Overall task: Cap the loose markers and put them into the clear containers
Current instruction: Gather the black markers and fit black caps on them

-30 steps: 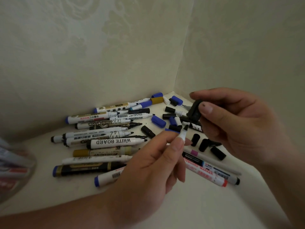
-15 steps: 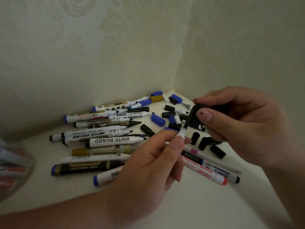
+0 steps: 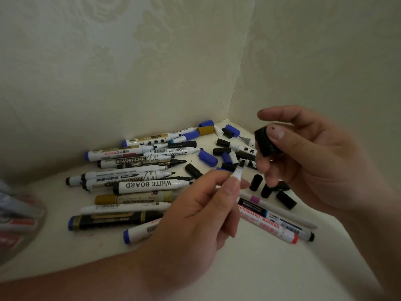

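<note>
Pinching black cap [image 3: 265,144], right grip [image 3: 310,164], left grip [image 3: 195,213] clamped on marker [image 3: 237,174] just below

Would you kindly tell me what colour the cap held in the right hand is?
Black, seen best in the head view: the cap in the right hand.

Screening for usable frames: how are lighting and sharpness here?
Head view: dim, flat light, no glare. Head view: print on the white WHITE BOARD marker reads sharply, and the black plastic cap in the right hand is distinct. Head view: the clear plastic container at the left edge is badly blurred.
</note>
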`<state>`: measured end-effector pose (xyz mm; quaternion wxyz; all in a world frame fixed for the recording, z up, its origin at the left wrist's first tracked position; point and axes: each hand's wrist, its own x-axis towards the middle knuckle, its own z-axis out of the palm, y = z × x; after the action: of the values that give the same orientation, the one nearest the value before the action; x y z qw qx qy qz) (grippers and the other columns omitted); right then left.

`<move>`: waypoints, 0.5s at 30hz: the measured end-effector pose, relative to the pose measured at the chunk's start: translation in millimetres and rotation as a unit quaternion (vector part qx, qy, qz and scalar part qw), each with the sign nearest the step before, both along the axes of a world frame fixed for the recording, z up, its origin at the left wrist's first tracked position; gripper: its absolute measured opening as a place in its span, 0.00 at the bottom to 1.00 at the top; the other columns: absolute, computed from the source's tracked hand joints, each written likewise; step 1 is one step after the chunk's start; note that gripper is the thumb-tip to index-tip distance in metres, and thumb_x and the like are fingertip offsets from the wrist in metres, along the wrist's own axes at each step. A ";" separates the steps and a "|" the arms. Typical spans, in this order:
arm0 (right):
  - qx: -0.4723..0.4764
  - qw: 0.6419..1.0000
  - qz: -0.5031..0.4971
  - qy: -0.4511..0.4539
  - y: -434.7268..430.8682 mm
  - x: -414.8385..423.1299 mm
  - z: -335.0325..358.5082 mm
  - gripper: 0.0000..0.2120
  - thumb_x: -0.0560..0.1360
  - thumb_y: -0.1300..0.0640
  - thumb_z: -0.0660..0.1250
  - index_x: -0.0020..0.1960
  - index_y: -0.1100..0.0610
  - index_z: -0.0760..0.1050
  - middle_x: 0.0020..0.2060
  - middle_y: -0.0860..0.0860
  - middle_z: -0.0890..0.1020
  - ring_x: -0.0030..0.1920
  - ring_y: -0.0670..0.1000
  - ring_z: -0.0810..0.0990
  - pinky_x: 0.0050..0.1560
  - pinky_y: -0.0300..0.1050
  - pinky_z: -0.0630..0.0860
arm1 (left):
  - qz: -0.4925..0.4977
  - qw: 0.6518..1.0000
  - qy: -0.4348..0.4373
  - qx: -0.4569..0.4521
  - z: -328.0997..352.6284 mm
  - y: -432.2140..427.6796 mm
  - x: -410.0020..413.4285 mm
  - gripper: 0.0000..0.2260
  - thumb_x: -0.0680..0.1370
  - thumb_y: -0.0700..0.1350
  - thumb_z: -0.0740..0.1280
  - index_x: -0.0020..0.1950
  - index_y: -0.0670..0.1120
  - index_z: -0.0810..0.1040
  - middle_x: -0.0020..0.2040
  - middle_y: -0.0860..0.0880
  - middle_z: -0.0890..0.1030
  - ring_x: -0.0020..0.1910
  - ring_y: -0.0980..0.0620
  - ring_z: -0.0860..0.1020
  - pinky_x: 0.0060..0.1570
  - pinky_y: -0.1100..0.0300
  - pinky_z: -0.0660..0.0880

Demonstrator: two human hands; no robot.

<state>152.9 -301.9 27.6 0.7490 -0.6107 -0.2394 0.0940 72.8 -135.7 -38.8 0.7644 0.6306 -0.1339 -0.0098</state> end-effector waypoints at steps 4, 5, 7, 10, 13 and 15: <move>0.012 0.999 0.000 0.040 -1.5 1.6 0.3 0.09 0.67 0.60 0.70 0.46 0.62 0.81 0.32 0.60 0.81 0.30 0.55 0.84 0.27 0.40 0.80 | 0.006 1.000 0.006 0.007 3.0 0.3 -0.9 0.14 0.80 0.56 0.58 0.39 0.59 0.78 0.31 0.49 0.72 0.24 0.52 0.62 0.24 0.56 0.57; 0.007 0.999 0.007 0.037 -1.9 2.5 0.1 0.07 0.65 0.59 0.71 0.42 0.61 0.83 0.32 0.60 0.81 0.30 0.54 0.83 0.26 0.39 0.78 | 0.006 1.000 0.008 0.004 3.1 0.5 -1.1 0.13 0.80 0.56 0.58 0.39 0.59 0.78 0.31 0.48 0.72 0.25 0.52 0.62 0.24 0.56 0.57; -0.005 1.000 0.019 0.023 -3.3 4.3 -0.9 0.06 0.62 0.59 0.73 0.39 0.58 0.84 0.32 0.58 0.81 0.31 0.52 0.80 0.27 0.38 0.75 | 0.007 1.000 0.007 -0.004 2.1 1.0 -1.4 0.14 0.82 0.57 0.58 0.41 0.59 0.78 0.32 0.46 0.73 0.25 0.52 0.63 0.24 0.57 0.57; -0.032 0.998 0.045 0.006 -8.1 7.3 -4.0 0.07 0.62 0.59 0.75 0.40 0.55 0.86 0.34 0.56 0.81 0.32 0.50 0.76 0.33 0.37 0.74 | 0.006 1.000 0.008 -0.001 0.8 0.9 -1.0 0.13 0.82 0.58 0.59 0.41 0.58 0.78 0.32 0.46 0.73 0.24 0.53 0.63 0.24 0.58 0.58; -0.048 0.994 0.098 -0.007 -11.8 9.2 -5.8 0.11 0.62 0.59 0.79 0.44 0.56 0.85 0.38 0.56 0.83 0.33 0.49 0.79 0.33 0.36 0.76 | 0.005 1.000 0.011 0.010 0.6 0.2 -0.9 0.12 0.79 0.57 0.60 0.41 0.55 0.77 0.33 0.44 0.72 0.24 0.53 0.63 0.24 0.58 0.58; -0.060 0.991 0.121 -0.021 -13.2 9.8 -5.2 0.14 0.61 0.59 0.82 0.45 0.56 0.84 0.42 0.57 0.84 0.38 0.51 0.84 0.38 0.38 0.80 | 0.007 1.000 0.007 0.023 -0.5 0.1 -0.9 0.12 0.79 0.57 0.60 0.44 0.52 0.78 0.33 0.43 0.73 0.24 0.54 0.64 0.24 0.62 0.60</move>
<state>162.7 -315.1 22.4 0.6888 -0.6228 -0.3213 0.1856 71.9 -135.6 -39.4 0.7505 0.6490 -0.1240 -0.0115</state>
